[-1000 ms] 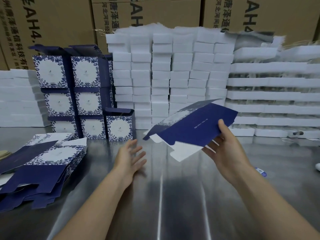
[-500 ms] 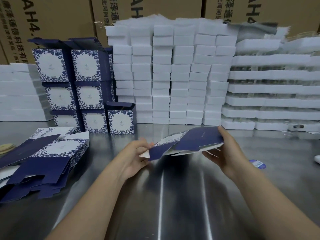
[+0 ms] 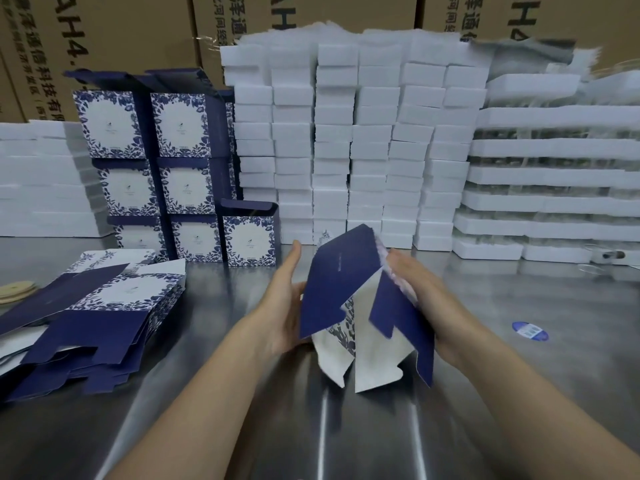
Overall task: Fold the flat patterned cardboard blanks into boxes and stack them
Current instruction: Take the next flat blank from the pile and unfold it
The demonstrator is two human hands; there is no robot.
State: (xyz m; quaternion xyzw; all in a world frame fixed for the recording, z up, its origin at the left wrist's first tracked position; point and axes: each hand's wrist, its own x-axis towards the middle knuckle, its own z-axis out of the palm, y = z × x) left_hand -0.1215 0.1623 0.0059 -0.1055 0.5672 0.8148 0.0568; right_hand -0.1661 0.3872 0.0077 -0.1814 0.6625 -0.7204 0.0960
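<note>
Along the back wall stand big brown corrugated cartons point(image 3: 138, 36) printed with black lettering. Before them, stacks of white foam-like blocks point(image 3: 346, 133) rise in tight columns, with longer white slabs point(image 3: 554, 147) layered at the right. Everything sits on a brushed steel bench point(image 3: 519, 393) that fills the lower half of the view and shows streaks of reflected light.

At the left rear of the bench, navy-and-white floral cardboard folded boxes point(image 3: 180, 126) are stacked three high in two front columns, the top ones with navy lid flaps up. One single folded box point(image 3: 249, 237) of the same print stands on the bench just beside the foot of the right column. Nearer, at the left edge, a loose pile of flat blanks point(image 3: 97, 313) in the same navy and floral print lies fanned on the bench. Tan round discs point(image 3: 15, 292) peek out just beyond it.

Between both hands at centre is one half-opened navy patterned cardboard blank point(image 3: 339, 271), tilted, its white inner faces and bottom flaps turned toward the person. The left hand point(image 3: 284, 299) presses its palm and straight fingers flat against the blank's left navy panel. The right hand point(image 3: 422, 296), blurred, lies with fingers stretched along the outside of the right panel; its thumb is hidden behind the card. Well to the right, a small blue oval sticker point(image 3: 530, 330) lies on the bench.
</note>
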